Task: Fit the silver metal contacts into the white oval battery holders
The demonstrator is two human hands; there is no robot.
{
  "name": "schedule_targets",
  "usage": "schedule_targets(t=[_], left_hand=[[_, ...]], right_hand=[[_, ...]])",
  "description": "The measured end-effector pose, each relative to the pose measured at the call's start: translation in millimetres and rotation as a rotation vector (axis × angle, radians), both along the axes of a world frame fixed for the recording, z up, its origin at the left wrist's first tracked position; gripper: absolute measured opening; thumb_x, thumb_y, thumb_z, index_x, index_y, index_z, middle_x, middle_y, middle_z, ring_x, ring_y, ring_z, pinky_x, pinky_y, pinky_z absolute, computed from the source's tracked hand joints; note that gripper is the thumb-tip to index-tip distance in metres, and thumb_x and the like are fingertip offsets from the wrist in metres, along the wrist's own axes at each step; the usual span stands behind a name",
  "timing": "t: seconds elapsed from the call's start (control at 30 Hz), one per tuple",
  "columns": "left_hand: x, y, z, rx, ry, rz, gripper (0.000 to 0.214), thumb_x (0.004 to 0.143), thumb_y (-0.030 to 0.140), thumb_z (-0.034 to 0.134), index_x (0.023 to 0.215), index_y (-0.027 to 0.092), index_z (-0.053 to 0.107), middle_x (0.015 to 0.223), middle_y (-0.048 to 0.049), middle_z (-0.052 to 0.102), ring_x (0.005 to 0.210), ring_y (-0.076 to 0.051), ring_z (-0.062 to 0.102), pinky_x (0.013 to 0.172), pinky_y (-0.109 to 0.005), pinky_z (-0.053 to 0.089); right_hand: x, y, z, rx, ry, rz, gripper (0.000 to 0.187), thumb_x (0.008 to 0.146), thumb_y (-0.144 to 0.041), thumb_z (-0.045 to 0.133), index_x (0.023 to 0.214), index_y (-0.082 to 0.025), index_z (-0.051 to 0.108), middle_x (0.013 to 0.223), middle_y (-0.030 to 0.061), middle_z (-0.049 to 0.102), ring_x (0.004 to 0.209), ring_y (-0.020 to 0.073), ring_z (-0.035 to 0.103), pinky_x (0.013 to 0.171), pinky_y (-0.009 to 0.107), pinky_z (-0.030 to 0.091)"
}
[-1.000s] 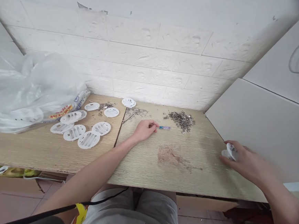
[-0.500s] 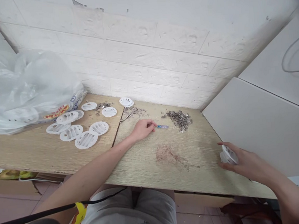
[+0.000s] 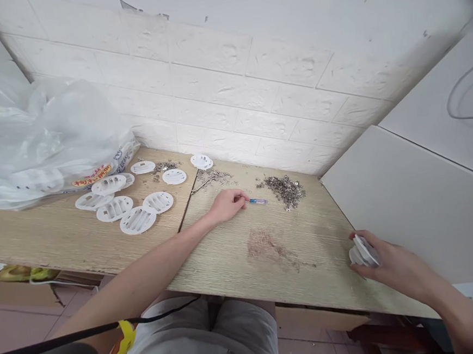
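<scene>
My left hand rests on the table with fingers curled and pinched at the shaft end of a small screwdriver. The screwdriver's clear blue-purple handle points right, and its tip is hidden by the fingers. At the table's right side, my right hand grips a few white round plastic discs stacked together and tilted on edge, thumb on the near side and fingers on the far side. A heap of small metal pieces lies beyond the screwdriver, towards the wall.
Several slotted white discs lie at left before a big clear plastic bag. Loose small metal bits and thin tweezers-like metal lie near the table seam. A white brick-pattern wall stands behind; a pale panel bounds the right.
My right hand has shifted slightly right and down with the discs, which now show more edge-on as a stack. The left hand and screwdriver stay put.
</scene>
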State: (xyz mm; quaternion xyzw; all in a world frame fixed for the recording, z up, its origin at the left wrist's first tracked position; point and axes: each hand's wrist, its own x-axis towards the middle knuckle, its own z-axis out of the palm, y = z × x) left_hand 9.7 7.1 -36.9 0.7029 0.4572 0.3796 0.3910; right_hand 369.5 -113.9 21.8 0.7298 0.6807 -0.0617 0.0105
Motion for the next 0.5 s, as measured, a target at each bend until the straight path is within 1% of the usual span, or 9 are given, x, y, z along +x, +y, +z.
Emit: schedule_targets(t=[0.07, 0.17, 0.27, 0.4, 0.43, 0.5], left_hand=[[0, 0, 0.5, 0.000, 0.002, 0.001, 0.026, 0.078, 0.022, 0.046, 0.086, 0.015, 0.069, 0.070, -0.0015, 0.069, 0.059, -0.011, 0.054, 0.054, -0.022, 0.038], [0, -1, 1.1, 0.002, 0.016, 0.003, 0.026, 0.078, 0.022, 0.046, 0.086, 0.015, 0.069, 0.070, -0.0013, 0.069, 0.059, -0.011, 0.054, 0.054, -0.022, 0.038], [0, 0, 0.0, 0.005, 0.019, 0.003, 0.026, 0.078, 0.022, 0.046, 0.087, 0.015, 0.069, 0.070, -0.0012, 0.069, 0.058, -0.011, 0.055, 0.055, -0.022, 0.039], [0, 2, -3.0, 0.022, 0.011, 0.010, 0.026, 0.078, 0.022, 0.046, 0.086, 0.015, 0.070, 0.069, -0.0010, 0.068, 0.055, -0.010, 0.052, 0.054, -0.022, 0.038], [1, 2, -3.2, 0.023, 0.012, 0.010, 0.027, 0.078, 0.023, 0.046, 0.086, 0.015, 0.070, 0.069, -0.0009, 0.068, 0.054, -0.010, 0.051, 0.053, -0.021, 0.037], [0, 1, -2.7, 0.020, 0.018, 0.009, 0.027, 0.079, 0.023, 0.046, 0.086, 0.015, 0.070, 0.069, -0.0007, 0.068, 0.051, -0.009, 0.048, 0.051, -0.022, 0.035]], right_hand=[[0, -4, 1.2, -0.014, 0.020, -0.011, 0.039, 0.066, -0.043, 0.058, 0.101, -0.028, 0.052, 0.071, 0.0016, 0.065, 0.060, 0.0253, 0.062, 0.055, 0.035, 0.045], [-2, -9, 1.6, 0.003, 0.035, -0.025, 0.038, 0.065, -0.043, 0.057, 0.099, -0.029, 0.050, 0.068, 0.0022, 0.064, 0.059, 0.0265, 0.062, 0.055, 0.037, 0.045], [-6, -14, 0.9, 0.016, 0.068, -0.011, 0.041, 0.064, -0.044, 0.059, 0.100, -0.029, 0.048, 0.071, 0.0037, 0.065, 0.062, 0.0283, 0.062, 0.057, 0.039, 0.046], [-9, -21, -2.1, 0.000, 0.126, -0.026, 0.045, 0.063, -0.050, 0.057, 0.101, -0.032, 0.044, 0.074, 0.0019, 0.065, 0.064, 0.0277, 0.063, 0.061, 0.041, 0.049], [-8, -25, -2.7, 0.011, 0.143, -0.030, 0.044, 0.064, -0.052, 0.057, 0.101, -0.033, 0.044, 0.076, 0.0014, 0.066, 0.065, 0.0275, 0.063, 0.062, 0.041, 0.050], [-3, -36, -3.1, 0.089, 0.143, -0.036, 0.043, 0.065, -0.055, 0.054, 0.103, -0.038, 0.043, 0.085, 0.0008, 0.068, 0.073, 0.0276, 0.066, 0.066, 0.041, 0.053]])
